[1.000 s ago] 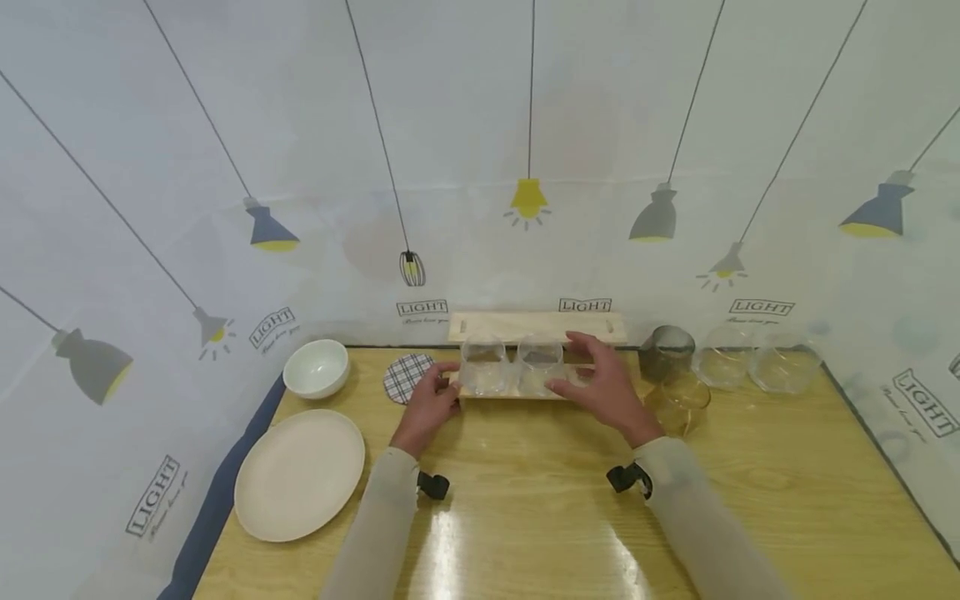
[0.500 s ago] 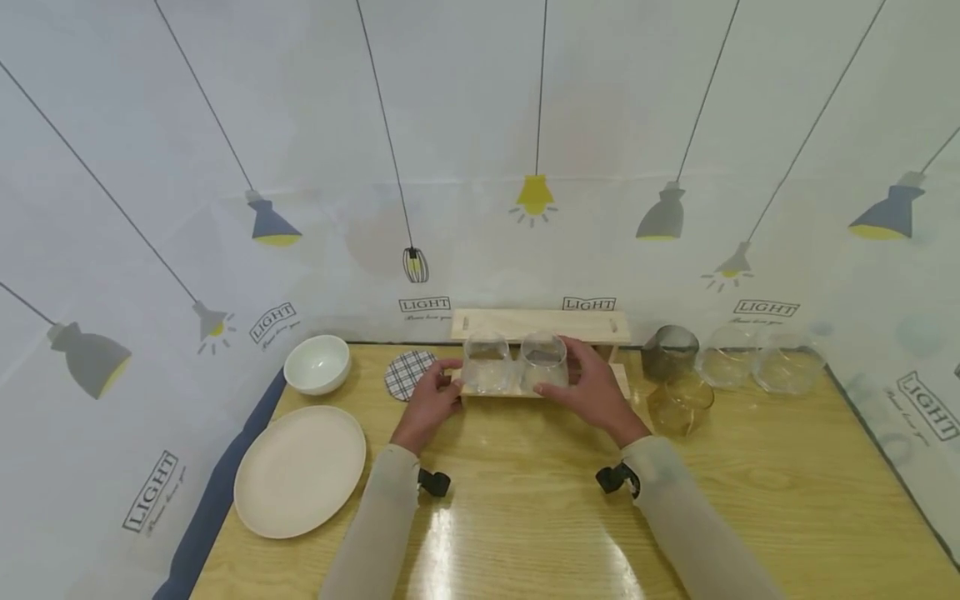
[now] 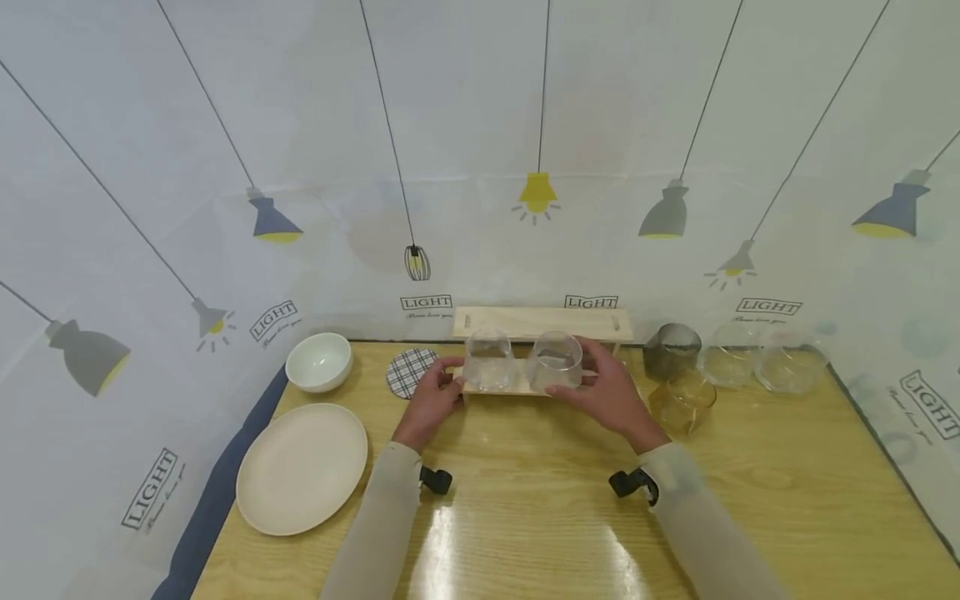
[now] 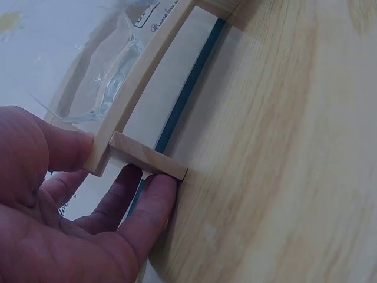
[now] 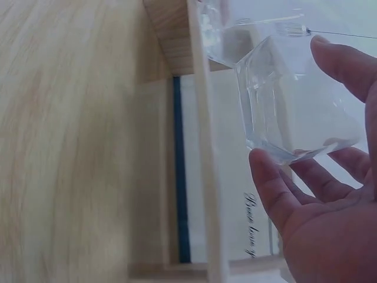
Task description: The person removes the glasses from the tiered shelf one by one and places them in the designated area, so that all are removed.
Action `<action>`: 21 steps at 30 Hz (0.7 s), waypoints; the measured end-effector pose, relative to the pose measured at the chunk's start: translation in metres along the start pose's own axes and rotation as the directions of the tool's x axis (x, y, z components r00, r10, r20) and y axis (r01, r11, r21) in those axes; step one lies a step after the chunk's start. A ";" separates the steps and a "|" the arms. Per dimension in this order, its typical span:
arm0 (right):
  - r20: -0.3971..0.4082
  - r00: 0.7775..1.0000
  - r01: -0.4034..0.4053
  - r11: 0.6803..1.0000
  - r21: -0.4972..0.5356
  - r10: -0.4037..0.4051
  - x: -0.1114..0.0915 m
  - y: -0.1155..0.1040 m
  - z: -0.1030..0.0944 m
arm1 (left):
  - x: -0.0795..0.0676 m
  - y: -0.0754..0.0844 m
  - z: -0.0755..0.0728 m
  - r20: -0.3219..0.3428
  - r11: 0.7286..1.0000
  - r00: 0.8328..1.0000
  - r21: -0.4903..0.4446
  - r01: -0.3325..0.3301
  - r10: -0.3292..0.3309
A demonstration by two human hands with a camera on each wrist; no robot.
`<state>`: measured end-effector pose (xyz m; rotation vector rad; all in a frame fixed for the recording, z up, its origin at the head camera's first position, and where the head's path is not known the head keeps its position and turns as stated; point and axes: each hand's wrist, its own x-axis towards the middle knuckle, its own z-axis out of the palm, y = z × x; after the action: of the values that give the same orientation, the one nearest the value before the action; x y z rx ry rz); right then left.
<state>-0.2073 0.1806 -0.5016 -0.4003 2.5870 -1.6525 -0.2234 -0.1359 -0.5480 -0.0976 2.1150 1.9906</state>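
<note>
A small two-tier wooden shelf (image 3: 540, 322) stands against the back wall, two clear glasses on its lower tier. My left hand (image 3: 431, 406) holds the left end of that tier. In the left wrist view the thumb lies over the wooden rail (image 4: 134, 88), with fingers below beside the end leg (image 4: 147, 155). The left clear glass (image 3: 489, 367) sits just beside this hand. My right hand (image 3: 613, 398) grips the right clear glass (image 3: 555, 364). In the right wrist view, thumb and fingers lie on opposite sides of this glass (image 5: 288, 106), over the shelf.
To the right stand a dark grey glass (image 3: 672, 352), an amber glass (image 3: 682, 402) and two clear glasses (image 3: 727, 357). On the left are a white bowl (image 3: 318, 363), a plaid coaster (image 3: 412, 372) and a large cream plate (image 3: 302, 470). The patterned wall borders the table.
After reaching further left around the right glass, my right hand has moved back right with it, widening the gap between the two glasses. My left hand keeps its hold on the shelf end.
</note>
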 end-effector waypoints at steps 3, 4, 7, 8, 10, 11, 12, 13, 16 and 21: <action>-0.014 1.000 -0.008 1.000 -0.007 0.008 -0.008 0.000 -0.010 | 0.000 0.001 0.001 0.001 1.000 1.000 0.003 -0.001 0.001; -0.021 1.000 -0.004 1.000 -0.018 0.004 -0.011 0.000 -0.014 | 0.000 0.001 0.001 0.000 1.000 1.000 0.005 -0.004 0.004; -0.047 0.999 0.020 0.999 -0.041 -0.022 -0.020 0.001 -0.026 | 0.000 0.001 0.001 -0.003 1.000 1.000 0.013 -0.010 0.010; -0.058 0.998 0.034 0.998 -0.055 -0.037 -0.023 0.001 -0.031 | 0.000 0.001 0.002 -0.004 1.000 1.000 0.016 -0.010 0.010; -0.085 0.994 0.062 0.995 -0.085 -0.069 -0.028 0.000 -0.042 | 0.000 0.001 0.002 -0.004 1.000 1.000 0.020 -0.011 0.011; -0.096 0.992 0.074 0.993 -0.095 -0.083 -0.031 0.001 -0.047 | 0.000 0.001 0.002 -0.004 1.000 1.000 0.021 -0.012 0.012; -0.110 0.989 0.083 0.990 -0.111 -0.096 -0.033 0.001 -0.053 | 0.001 0.001 0.002 -0.005 1.000 1.000 0.020 -0.012 0.012; -0.128 0.986 0.091 0.987 -0.132 -0.108 -0.036 0.002 -0.059 | 0.001 0.001 0.001 -0.005 1.000 1.000 0.019 -0.013 0.013; -0.184 0.975 0.088 0.980 -0.180 -0.121 -0.043 0.005 -0.077 | 0.001 0.000 0.001 -0.004 1.000 1.000 0.015 -0.016 0.016; -0.244 0.966 0.029 0.975 -0.218 -0.084 -0.060 0.007 -0.106 | 0.001 0.000 0.001 -0.007 1.000 1.000 0.014 -0.012 0.012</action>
<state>-0.1696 0.2911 -0.4683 -0.2921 2.9815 -1.5372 -0.2246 -0.1347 -0.5486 -0.0903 2.1383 1.9853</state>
